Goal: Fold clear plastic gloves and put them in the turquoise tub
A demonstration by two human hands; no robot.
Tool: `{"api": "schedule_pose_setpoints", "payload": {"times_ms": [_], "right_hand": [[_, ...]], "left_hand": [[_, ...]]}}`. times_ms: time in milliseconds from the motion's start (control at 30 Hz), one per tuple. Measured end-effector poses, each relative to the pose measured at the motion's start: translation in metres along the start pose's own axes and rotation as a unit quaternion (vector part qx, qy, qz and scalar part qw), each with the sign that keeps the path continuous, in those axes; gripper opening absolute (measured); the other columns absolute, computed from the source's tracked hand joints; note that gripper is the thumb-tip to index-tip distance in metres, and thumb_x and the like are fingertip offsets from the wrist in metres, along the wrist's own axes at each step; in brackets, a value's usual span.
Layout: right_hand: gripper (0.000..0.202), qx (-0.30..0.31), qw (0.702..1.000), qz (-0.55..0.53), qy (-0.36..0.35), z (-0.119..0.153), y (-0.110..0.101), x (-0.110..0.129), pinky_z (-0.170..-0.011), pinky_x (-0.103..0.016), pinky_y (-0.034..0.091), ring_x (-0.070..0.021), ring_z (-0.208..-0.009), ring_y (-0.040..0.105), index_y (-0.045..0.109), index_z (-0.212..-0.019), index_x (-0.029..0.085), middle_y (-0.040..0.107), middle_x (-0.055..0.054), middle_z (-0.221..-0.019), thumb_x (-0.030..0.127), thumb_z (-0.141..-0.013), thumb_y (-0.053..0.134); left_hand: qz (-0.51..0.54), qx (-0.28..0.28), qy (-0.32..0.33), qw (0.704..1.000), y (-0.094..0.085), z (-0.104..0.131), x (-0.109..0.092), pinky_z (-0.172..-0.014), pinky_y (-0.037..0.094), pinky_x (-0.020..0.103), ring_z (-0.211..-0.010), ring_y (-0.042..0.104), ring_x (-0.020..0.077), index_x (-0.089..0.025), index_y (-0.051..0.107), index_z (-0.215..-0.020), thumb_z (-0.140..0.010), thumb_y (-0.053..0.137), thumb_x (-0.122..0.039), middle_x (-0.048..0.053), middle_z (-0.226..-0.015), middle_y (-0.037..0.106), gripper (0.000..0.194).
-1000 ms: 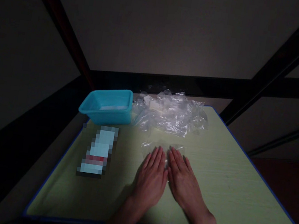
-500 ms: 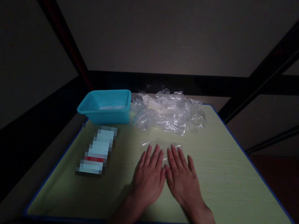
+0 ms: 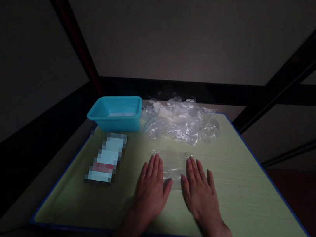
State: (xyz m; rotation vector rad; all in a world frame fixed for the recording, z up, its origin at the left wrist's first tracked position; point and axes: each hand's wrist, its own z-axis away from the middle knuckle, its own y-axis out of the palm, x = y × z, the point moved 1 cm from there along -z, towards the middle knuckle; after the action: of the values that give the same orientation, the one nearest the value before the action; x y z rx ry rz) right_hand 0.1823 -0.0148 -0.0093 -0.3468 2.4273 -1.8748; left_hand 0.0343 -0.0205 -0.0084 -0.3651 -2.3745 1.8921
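Note:
A clear plastic bag (image 3: 174, 166) lies spread on the green table, partly covered by both hands. My left hand (image 3: 151, 190) rests palm down on its left side, fingers stretched forward and thumb apart. On its right side lies my right hand (image 3: 201, 195), also flat, with the fingers extended. Bare film shows in the gap between the two hands. Neither hand grips anything.
Behind the hands is a heap of crumpled clear plastic bags (image 3: 185, 122) with something whitish among them. A turquoise plastic basket (image 3: 120, 124) stands at the back left. In front of it lies a blurred-out flat object (image 3: 107, 158). The table (image 3: 256, 211) has a blue edge, with a wall behind.
My hands have slid apart, the left one leftward and the right one rightward. More of the plastic bag shows between them. The view has shifted slightly.

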Motion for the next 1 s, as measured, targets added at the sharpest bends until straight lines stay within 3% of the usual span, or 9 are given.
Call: {"api": "schedule_pose_setpoints", "payload": {"times_ms": [233,367,667,1000], "right_hand": [[0.052,0.004,0.999,-0.026,-0.022,-0.020,-0.006,0.005,-0.104,-0.048,0.029,-0.0256,-0.132,0.032,0.036,-0.137,0.005,0.036,-0.014,-0.142,0.026,-0.091,0.025],[0.051,0.011,0.998,-0.034,-0.052,-0.032,-0.002,0.010,-0.105,-0.045,0.029,-0.0257,-0.132,0.031,0.039,-0.135,0.005,0.037,-0.015,-0.142,0.023,-0.089,0.028],[0.050,0.008,0.999,-0.018,-0.049,-0.030,0.009,0.010,-0.104,-0.047,0.029,-0.0279,-0.131,0.032,0.041,-0.135,0.009,0.036,-0.013,-0.142,0.026,-0.090,0.029],[0.047,0.007,0.999,-0.004,-0.054,-0.029,0.009,0.009,-0.103,-0.048,0.030,-0.0323,-0.131,0.031,0.044,-0.134,0.013,0.036,-0.013,-0.143,0.025,-0.089,0.037]], "left_hand": [[0.013,-0.003,0.022,1.000,-0.016,-0.022,-0.003,-0.108,0.028,0.046,-0.135,0.024,0.0271,0.000,0.035,-0.134,-0.090,0.031,-0.024,0.018,-0.145,0.028,0.050],[0.023,0.020,0.029,0.999,-0.016,-0.036,-0.007,-0.109,0.027,0.044,-0.135,0.025,0.0268,-0.003,0.037,-0.134,-0.091,0.031,-0.025,0.016,-0.145,0.030,0.049],[0.021,0.016,0.023,0.999,-0.001,-0.031,-0.003,-0.108,0.028,0.044,-0.134,0.028,0.0257,-0.013,0.040,-0.135,-0.092,0.034,-0.029,0.012,-0.144,0.034,0.047],[0.023,0.009,0.007,1.000,-0.002,-0.030,-0.004,-0.106,0.029,0.051,-0.134,0.022,0.0355,-0.019,0.043,-0.134,-0.090,0.039,-0.035,0.011,-0.144,0.035,0.046]]}}
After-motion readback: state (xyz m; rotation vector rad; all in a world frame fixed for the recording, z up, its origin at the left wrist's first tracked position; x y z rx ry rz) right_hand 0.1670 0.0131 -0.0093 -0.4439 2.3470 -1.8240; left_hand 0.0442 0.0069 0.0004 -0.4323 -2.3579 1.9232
